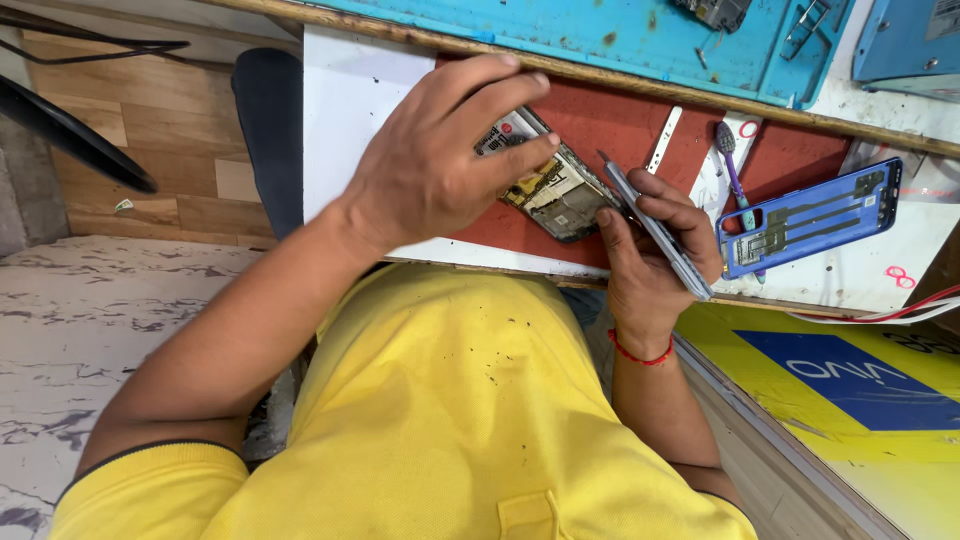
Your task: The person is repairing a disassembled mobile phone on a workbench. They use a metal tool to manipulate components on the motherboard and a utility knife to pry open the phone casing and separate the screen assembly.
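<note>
While gripped by the left hand [440,165], opened phone [550,185], circuitry bared; right hand [655,255] clutching grey tweezers [655,230].

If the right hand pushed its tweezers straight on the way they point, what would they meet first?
Likely the opened phone that the left hand steadies: the tweezers in the right hand point up-left, tip beside its edge. Depth is unclear.

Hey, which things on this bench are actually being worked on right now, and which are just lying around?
In use:
- opened phone, steadied by the left hand
- tweezers, held in the right hand

Lying about:
- blue phone back cover
- purple-handled brush
- white strip
- blue work mat
</note>
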